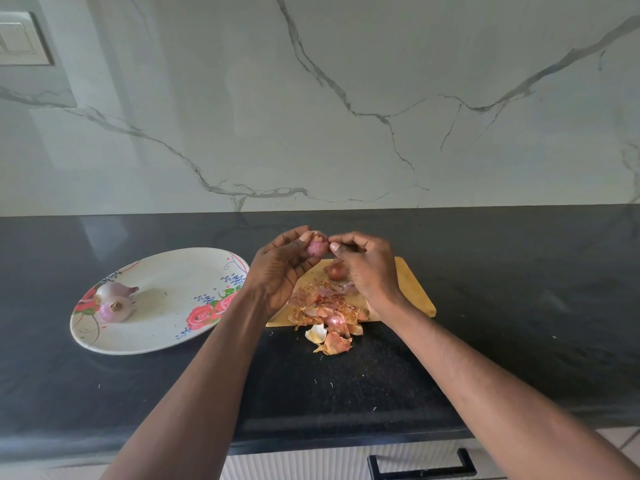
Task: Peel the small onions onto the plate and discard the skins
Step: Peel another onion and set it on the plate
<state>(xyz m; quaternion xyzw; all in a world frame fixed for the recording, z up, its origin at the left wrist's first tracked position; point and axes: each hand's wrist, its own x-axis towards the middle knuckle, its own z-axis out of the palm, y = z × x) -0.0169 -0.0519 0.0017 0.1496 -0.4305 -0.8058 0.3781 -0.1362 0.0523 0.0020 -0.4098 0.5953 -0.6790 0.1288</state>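
A: Biggest thing first. Black countertop (485,306) carries everything. Why is the work held up in the air, not on it?

B: My read: it leaves both hands free to turn the bulb, and skins drop straight down. Below and just right of the grip sits the wooden cutting board (414,285), acting as catch tray.

A: Plate?

B: Floral plate (166,327) sits left of the grip and nearer the person, well apart from the mess. Holds two peeled onions (114,301), touching each other, at its left side. Rest of the plate is bare. Probably kept off to the side so skins don't land in it.

A: Skins?

B: Skin pile (325,310) directly under the grip, spilling off the board's near edge onto the counter. Not discarded yet. One unpeeled onion (335,270) on the board, just under the right hand.

A: Grip state?

B: Left hand (280,271) curled round the onion being peeled (318,244), thumb and fingertips cupping it, top exposed. Right hand (367,268) has fingers curled in, thumb and forefinger nipping at the onion's top edge; looks like a skin flap, too small to confirm.

A: Progress?

B: Two done, one in hand, at least one waiting.
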